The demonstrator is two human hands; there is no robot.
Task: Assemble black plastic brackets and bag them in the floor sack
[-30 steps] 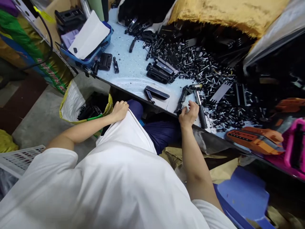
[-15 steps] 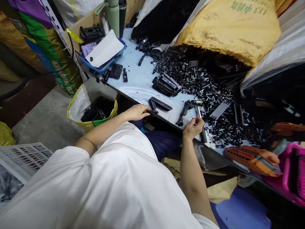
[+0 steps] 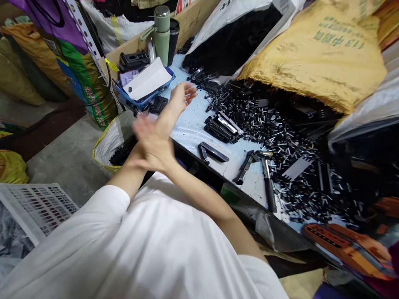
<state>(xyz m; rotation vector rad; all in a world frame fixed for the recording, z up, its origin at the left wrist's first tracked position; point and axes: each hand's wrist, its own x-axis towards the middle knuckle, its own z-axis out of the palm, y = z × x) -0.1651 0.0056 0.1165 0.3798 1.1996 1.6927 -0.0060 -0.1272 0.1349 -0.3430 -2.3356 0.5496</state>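
Observation:
My left hand [image 3: 183,93] is lifted over the light blue table [image 3: 187,124], fingers spread, holding nothing, near the blue tray [image 3: 120,90]. My right hand [image 3: 149,143] reaches across my body and lies on my left forearm; it is motion-blurred but looks flat and empty. A hammer [image 3: 268,182] with a black handle lies on the table near the front edge, beside a long black plastic part [image 3: 245,168]. Another folded black part [image 3: 215,153] lies left of it. Neither hand touches them.
A big heap of small black pieces [image 3: 280,133] covers the table's right half, under a yellow sack [image 3: 318,54]. Stacked black parts [image 3: 221,126] sit mid-table. A green flask [image 3: 162,29] stands at the back. A yellow-lined bag [image 3: 104,145] stands on the floor; orange tools [image 3: 343,245] lie at right.
My right hand left the hammer's side and swung across onto my left forearm. My left hand rose from the table edge to above the table. The view tilted up.

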